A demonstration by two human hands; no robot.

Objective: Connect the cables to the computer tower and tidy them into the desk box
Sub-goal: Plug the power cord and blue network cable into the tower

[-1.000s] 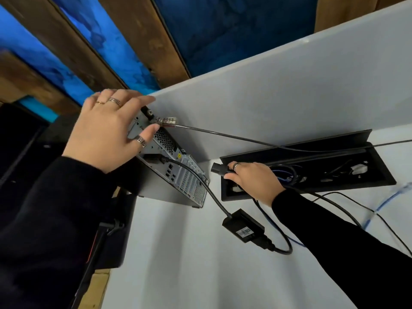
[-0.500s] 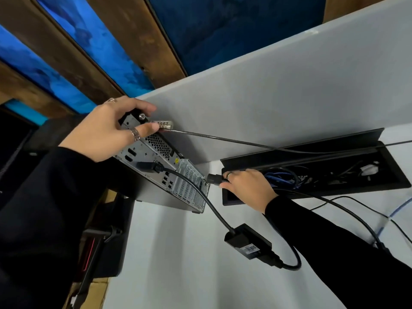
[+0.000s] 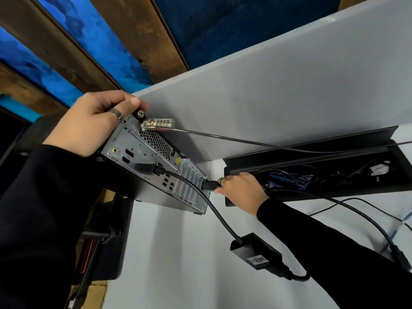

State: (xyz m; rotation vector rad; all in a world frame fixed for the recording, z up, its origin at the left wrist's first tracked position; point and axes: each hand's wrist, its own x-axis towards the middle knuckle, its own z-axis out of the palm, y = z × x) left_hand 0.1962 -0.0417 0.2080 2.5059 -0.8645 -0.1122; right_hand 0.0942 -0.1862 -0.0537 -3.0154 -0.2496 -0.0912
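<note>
A small computer tower (image 3: pixel 156 166) stands on the white desk with its rear panel facing me. My left hand (image 3: pixel 93 123) grips its top left corner. My right hand (image 3: pixel 243 192) pinches a black power plug (image 3: pixel 209 185) right at the tower's lower right rear; whether it is seated I cannot tell. A black cable (image 3: pixel 200 197) runs from a rear port to a black adapter box (image 3: pixel 256 253) on the desk. The open black desk box (image 3: pixel 334 190) sits to the right, holding blue and black cables.
A combination lock (image 3: pixel 157 124) on a steel security cable (image 3: pixel 256 142) hangs from the tower's top edge. A grey partition (image 3: pixel 289 85) rises behind the desk. Loose black cables (image 3: pixel 367 219) trail across the desk at right. A black stand (image 3: pixel 100 241) sits below left.
My right hand has carried the power plug leftward from the desk box up to the tower's rear. My left hand shifted from lying over the tower's top to gripping its corner.
</note>
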